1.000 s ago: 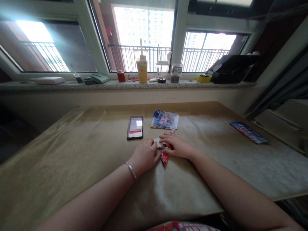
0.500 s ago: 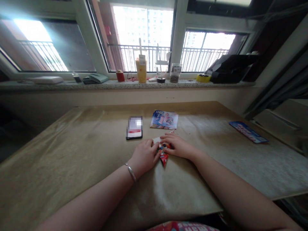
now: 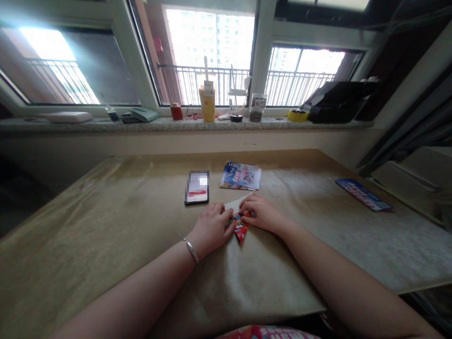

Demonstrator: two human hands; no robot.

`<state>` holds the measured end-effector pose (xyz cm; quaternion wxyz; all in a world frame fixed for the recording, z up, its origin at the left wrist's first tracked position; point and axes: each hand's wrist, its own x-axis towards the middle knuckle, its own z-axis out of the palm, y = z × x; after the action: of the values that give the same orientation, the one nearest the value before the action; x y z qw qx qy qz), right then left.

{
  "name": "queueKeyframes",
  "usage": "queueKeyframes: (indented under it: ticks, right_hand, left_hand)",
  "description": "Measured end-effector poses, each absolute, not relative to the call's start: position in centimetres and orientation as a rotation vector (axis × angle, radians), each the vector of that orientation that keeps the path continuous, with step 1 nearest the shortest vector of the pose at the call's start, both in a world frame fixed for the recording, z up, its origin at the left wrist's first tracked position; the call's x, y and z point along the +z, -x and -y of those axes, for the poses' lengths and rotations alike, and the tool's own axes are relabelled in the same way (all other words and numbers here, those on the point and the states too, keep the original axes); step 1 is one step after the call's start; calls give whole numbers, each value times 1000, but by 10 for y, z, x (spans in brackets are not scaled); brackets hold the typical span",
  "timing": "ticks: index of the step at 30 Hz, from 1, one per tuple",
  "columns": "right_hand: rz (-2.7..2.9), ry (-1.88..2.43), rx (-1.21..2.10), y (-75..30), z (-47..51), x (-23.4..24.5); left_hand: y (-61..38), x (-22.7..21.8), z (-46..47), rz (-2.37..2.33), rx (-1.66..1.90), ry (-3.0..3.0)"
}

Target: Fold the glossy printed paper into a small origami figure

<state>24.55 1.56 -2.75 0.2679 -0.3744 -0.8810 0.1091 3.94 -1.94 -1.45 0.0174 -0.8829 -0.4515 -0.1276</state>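
Note:
A folded sheet of colourful paper [image 3: 241, 231] lies on the table between my hands, its red printed tip pointing toward me. Its white underside shows along the far part. My left hand [image 3: 214, 226] holds the paper's left side, thumb and fingers closed on the edge. On the other side, my right hand [image 3: 262, 213] has its fingers bent and pinching the paper near the middle fold. Both hands cover parts of the sheet, so its full shape is hidden.
Beyond my hands lie a phone [image 3: 197, 188] and a stack of blue printed leaflets [image 3: 240, 176]. Farther right on the table [image 3: 141, 226] rests a long blue printed strip [image 3: 363, 194]. A yellow drink cup [image 3: 208, 104] and yellow tape [image 3: 298, 115] stand on the windowsill [image 3: 134, 124].
My right fingers have drawn in and curled nearer to me, uncovering more of the paper's white far part. My left hand has barely moved.

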Motion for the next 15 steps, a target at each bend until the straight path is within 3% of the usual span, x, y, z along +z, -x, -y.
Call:
queueKeyframes:
  ticks: [15]
  right_hand:
    - [2339,995,427,-248,-20,-31]
  left_hand:
    - [-38,-23,12,1206,-450,2842]
